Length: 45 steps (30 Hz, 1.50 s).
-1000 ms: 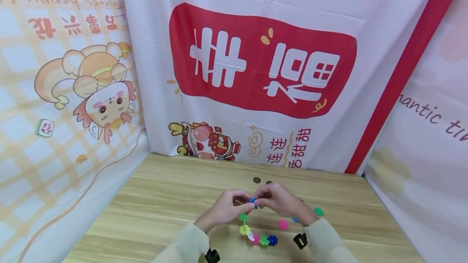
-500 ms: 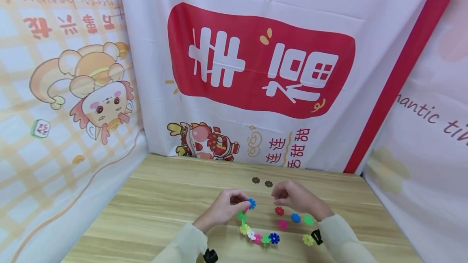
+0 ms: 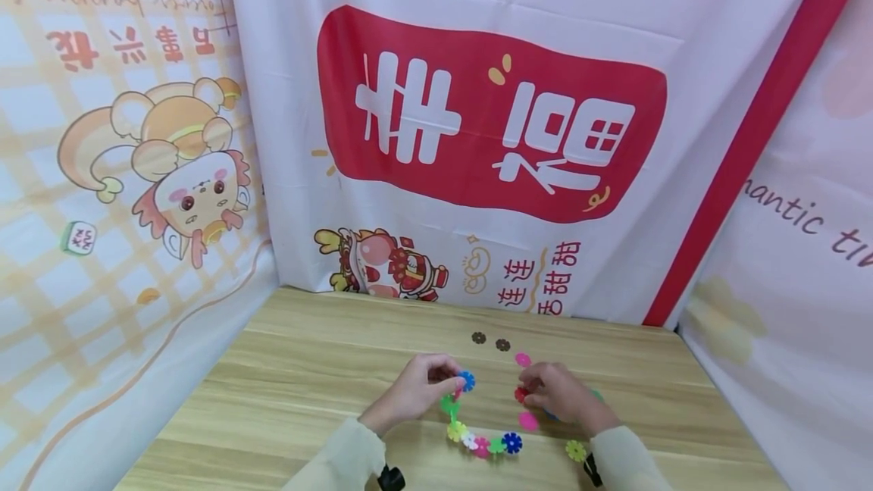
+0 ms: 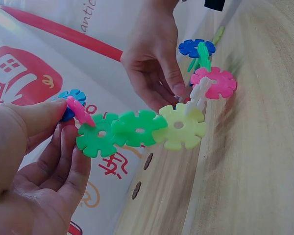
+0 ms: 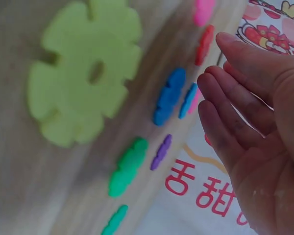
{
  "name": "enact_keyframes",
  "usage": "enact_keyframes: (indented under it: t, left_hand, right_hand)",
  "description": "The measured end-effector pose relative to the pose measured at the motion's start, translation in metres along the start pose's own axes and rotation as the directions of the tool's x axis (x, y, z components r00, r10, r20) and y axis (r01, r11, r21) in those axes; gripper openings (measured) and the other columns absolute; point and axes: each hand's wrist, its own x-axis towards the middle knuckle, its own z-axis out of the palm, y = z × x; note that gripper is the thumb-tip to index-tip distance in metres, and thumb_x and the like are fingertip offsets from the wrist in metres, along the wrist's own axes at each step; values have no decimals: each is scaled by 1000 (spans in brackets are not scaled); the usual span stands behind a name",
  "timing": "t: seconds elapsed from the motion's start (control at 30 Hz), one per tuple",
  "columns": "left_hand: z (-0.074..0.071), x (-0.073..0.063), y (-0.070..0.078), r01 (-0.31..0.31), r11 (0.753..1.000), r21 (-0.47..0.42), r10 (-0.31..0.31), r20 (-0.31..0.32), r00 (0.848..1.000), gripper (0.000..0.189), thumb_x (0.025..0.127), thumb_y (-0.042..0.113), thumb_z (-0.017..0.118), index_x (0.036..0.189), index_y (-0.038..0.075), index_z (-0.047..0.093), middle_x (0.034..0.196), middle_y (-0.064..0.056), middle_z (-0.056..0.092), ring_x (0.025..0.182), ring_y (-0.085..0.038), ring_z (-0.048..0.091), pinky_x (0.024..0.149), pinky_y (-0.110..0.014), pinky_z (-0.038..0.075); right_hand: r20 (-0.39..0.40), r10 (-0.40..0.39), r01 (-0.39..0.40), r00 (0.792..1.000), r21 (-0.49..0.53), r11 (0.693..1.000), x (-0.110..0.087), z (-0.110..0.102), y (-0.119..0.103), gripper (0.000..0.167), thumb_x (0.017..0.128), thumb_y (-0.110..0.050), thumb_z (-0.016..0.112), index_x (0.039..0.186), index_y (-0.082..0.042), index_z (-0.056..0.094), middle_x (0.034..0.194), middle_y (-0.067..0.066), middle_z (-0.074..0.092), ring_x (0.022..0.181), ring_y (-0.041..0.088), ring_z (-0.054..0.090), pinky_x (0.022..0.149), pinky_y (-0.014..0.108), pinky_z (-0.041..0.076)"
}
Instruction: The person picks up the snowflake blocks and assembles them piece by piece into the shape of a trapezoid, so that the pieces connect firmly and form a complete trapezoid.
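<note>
My left hand [image 3: 417, 391] pinches a light-blue flower-shaped interlocking disc [image 3: 467, 380] between thumb and fingers. From it runs a curved chain of linked discs, with a pink disc [image 4: 79, 110], two green ones [image 4: 140, 129], a yellow disc [image 4: 182, 126], a white one, another pink disc [image 4: 214, 82], a green one and a dark-blue disc [image 3: 512, 442] at the far end. My right hand [image 3: 561, 395] is low over the table at a loose red disc [image 5: 205, 45]. Its fingers are loosely bent with nothing seen between them; whether a fingertip touches the red disc, I cannot tell.
Loose discs lie around the right hand: pink [image 3: 528, 421], another pink [image 3: 522, 360], yellow [image 3: 576, 451], blue [image 5: 169, 97], green [image 5: 128, 167] and purple [image 5: 161, 152]. Two brown discs [image 3: 502, 345] lie farther back on the wooden table [image 3: 286, 392]. Printed cloth hangs behind and at both sides.
My right hand has left the blue disc at the chain's end and moved right, then down to the loose red disc. My left hand keeps its pinch, almost in place.
</note>
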Motion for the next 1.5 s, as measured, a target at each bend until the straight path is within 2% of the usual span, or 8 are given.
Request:
enact_keyframes:
  t: [0.13,0.4,0.57,0.8,0.97,1.13,1.27,1.5]
  left_hand:
    - [0,0,-1,4,1000,3,-4,4,1000,13,102,27,72,109,17,76,99,-1,75,86,-14,69,77,-22,59]
    - [1,1,-3,17,1000,-20,-18,-8,1000,17,102,30,72,112,18,75,99,0,75,91,-25,71,78,-25,60]
    - [0,0,-6,23,999,-23,-23,-16,1000,15,101,28,72,110,17,76,99,-1,76,91,-27,71,76,-23,60]
    - [-1,-2,-8,18,999,-48,-18,-7,1000,13,102,28,71,110,19,77,99,0,76,88,-22,70,74,-22,59]
    - [-1,-1,-9,10,997,-72,-9,6,1000,15,103,27,70,111,16,76,97,-4,76,85,-19,69,73,-21,58]
    - [0,0,-9,28,994,-102,-28,2,1000,17,103,29,70,112,15,76,97,-5,76,83,-16,68,70,-20,57]
    - [1,4,-10,30,995,-97,-31,-13,999,19,104,29,69,113,14,76,98,-5,76,82,-14,67,68,-19,56]
    - [4,8,-12,24,998,-65,-27,-50,998,18,104,27,68,109,11,75,98,-9,75,82,-16,66,67,-18,54]
  right_hand:
    - [-9,-31,31,999,-17,999,1,4,1,28,86,-6,83,113,-1,75,106,11,77,94,23,74,85,34,65]
    - [19,-39,40,999,-11,999,9,4,6,19,86,5,80,101,-5,79,91,4,75,78,7,65,71,20,59]
    - [44,-11,12,999,-15,1000,16,1,7,19,84,-1,85,100,-7,78,90,2,75,79,9,66,71,21,59]
    - [55,13,-9,998,-75,997,24,-4,6,26,83,0,86,108,-4,77,99,5,78,88,17,72,79,31,63]
    - [118,8,-6,993,-17,1000,31,-7,4,20,86,-2,84,105,-5,78,96,5,77,86,16,70,78,31,62]
    - [161,16,-26,987,60,998,32,-8,2,9,89,-7,83,92,-7,75,86,2,74,76,9,62,70,24,56]
    - [141,5,-21,990,115,993,33,-11,-2,9,93,-10,80,88,-11,73,83,-1,71,73,6,58,65,21,53]
    - [32,-86,80,996,167,983,35,-16,-23,7,98,-19,77,93,-15,73,87,-6,72,77,5,63,69,22,58]
